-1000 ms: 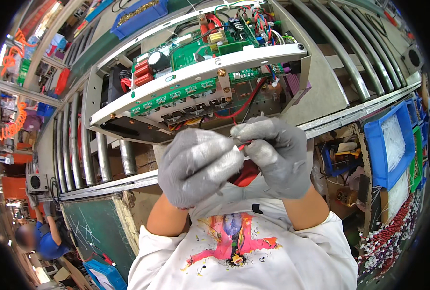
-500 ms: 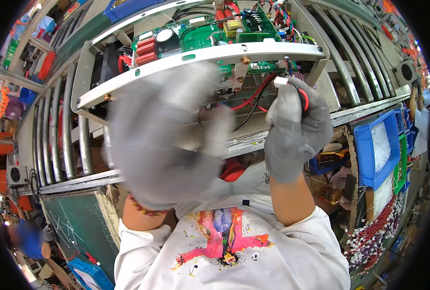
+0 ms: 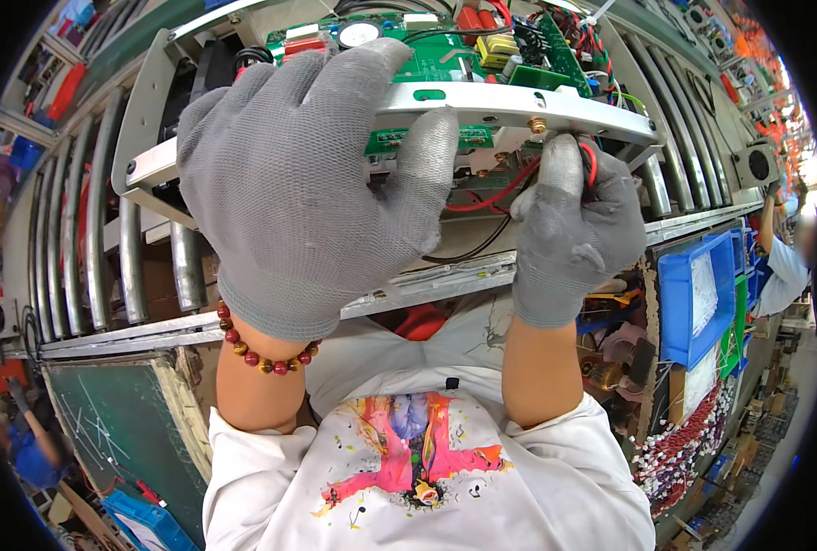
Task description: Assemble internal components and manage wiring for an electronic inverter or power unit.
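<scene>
A metal chassis with a white front bar (image 3: 509, 103) holds a green circuit board (image 3: 436, 62). My left hand (image 3: 289, 184), in a grey glove, wraps over the left part of this bar; its fingers reach past the top and the thumb lies in front. My right hand (image 3: 578, 230), also gloved, is closed in a pinch just under the bar's right part. Red and black wires (image 3: 491, 204) run into its fingers, and a red loop rises beside the thumb. The wires' end is hidden by the fingers and the bar.
Metal rollers (image 3: 96, 230) of a conveyor lie on both sides of the chassis. Blue bins (image 3: 698, 298) stand at the right, above a bundle of red and white wires (image 3: 684, 450). A green board (image 3: 106, 441) is at the lower left. Other people are at the far edges.
My left hand, blurred before, has come to rest over the front bar. My right hand has moved slightly up under the bar; the white connector at its fingertips no longer shows. The view has shifted.
</scene>
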### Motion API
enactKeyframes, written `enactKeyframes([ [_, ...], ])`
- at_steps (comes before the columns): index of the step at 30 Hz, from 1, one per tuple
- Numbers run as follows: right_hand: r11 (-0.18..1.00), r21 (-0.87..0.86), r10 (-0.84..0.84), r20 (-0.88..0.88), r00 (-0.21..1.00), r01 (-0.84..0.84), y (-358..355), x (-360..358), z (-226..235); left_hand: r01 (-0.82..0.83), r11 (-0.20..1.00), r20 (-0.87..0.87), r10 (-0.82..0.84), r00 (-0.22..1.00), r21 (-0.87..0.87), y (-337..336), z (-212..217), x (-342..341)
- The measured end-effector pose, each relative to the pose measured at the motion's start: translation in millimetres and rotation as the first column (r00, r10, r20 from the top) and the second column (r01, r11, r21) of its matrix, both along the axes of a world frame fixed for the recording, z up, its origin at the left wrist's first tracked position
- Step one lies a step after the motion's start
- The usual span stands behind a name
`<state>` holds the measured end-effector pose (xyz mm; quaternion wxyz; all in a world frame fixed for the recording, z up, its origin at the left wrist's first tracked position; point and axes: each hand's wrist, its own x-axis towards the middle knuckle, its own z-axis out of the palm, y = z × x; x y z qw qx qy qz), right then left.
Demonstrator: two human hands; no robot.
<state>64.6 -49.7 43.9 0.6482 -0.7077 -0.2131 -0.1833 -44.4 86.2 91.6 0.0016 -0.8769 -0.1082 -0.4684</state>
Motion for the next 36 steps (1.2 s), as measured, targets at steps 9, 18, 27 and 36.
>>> enactKeyframes([
  [9, 0.998, 0.051, 0.024, -0.029, 0.999, -0.023, -1.5, -6.7, 9.6, 0.014, 0.998, 0.066, -0.018, 0.998, 0.066, 6.1, -6.2, 1.5],
  [18, 0.993, -0.077, -0.093, 0.004, 0.996, 0.093, -2.6, -5.8, 16.0, 0.029, 0.998, 0.105, -0.035, 0.994, 0.06, 6.6, -8.5, 5.5],
  [27, 0.974, -0.173, -0.119, 0.158, 0.98, 0.146, -2.0, -4.1, 16.8, 0.015, 1.0, 0.11, -0.018, 0.994, 0.024, 4.6, -7.8, 1.5],
  [36, 0.995, -0.066, -0.056, 0.292, 0.955, 0.079, 6.2, -2.8, 0.5, -0.008, 0.999, 0.05, 0.006, 0.999, 0.038, 2.2, -6.7, -0.4],
])
